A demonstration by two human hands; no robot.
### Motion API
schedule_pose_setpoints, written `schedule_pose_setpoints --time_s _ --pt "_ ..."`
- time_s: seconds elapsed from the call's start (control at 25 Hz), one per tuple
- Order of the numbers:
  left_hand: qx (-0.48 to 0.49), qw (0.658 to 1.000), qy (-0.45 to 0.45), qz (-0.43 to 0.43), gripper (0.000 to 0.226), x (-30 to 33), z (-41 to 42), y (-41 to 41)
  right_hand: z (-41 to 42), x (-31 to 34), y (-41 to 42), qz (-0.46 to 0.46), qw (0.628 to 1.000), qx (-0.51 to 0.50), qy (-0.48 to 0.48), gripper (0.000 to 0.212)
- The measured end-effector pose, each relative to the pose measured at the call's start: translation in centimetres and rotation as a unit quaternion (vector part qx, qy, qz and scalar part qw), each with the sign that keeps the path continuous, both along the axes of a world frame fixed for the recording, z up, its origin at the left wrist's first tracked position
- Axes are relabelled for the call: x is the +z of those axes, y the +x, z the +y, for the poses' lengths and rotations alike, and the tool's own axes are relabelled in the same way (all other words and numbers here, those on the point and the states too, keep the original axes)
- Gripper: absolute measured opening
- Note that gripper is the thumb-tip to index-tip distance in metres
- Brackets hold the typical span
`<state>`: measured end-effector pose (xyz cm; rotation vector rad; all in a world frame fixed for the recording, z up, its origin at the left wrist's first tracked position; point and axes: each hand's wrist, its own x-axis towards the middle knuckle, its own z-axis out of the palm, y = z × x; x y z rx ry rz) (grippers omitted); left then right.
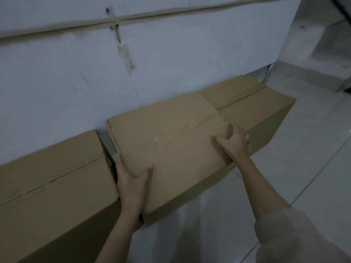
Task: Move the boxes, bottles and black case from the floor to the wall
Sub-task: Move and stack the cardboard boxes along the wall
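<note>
Cardboard everywhere here: the middle box (171,141) sits in the centre of the frame, right in front of both hands, with its far edge at or very near the white wall (57,82) (I can't quite tell if it touches). Its long axis runs from lower left to upper right of the frame, roughly along the wall, and the taped seam on top follows the same line. It seems to lap over the right box (252,103) at its upper-right end, and there's a narrow dark gap between it and the left box (47,183) at lower left.

The left hand (131,179) grips the near-left corner, thumb on top and fingers tucked down into that gap. The right hand (234,143) holds the right end, fingers curled over the edge where it meets the right box. Both are about equally close, one at each end (so the box is spanned lengthwise).

My guess is what's left is a push straight away from the hands, toward the upper left of the frame, to seat it against the wall. Floor (284,177) is pale tile; no bottles or black case in view.
</note>
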<state>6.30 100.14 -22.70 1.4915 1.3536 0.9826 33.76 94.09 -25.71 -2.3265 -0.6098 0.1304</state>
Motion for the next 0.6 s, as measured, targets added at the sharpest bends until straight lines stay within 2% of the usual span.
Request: schedule_pose_setpoints --time_s 0.32,0.6 --pt "-0.064 0.996 0.041 -0.043 0.095 6.0 -0.2 -1.7 -1.6 9.3 -0.9 -0.059 0.996 -0.002 0.059 0.047" --pt "-0.090 0.983 0.136 -0.085 0.089 15.0 -0.6 -4.8 -4.9 19.0 -5.0 -0.104 0.986 -0.019 0.127 0.037"
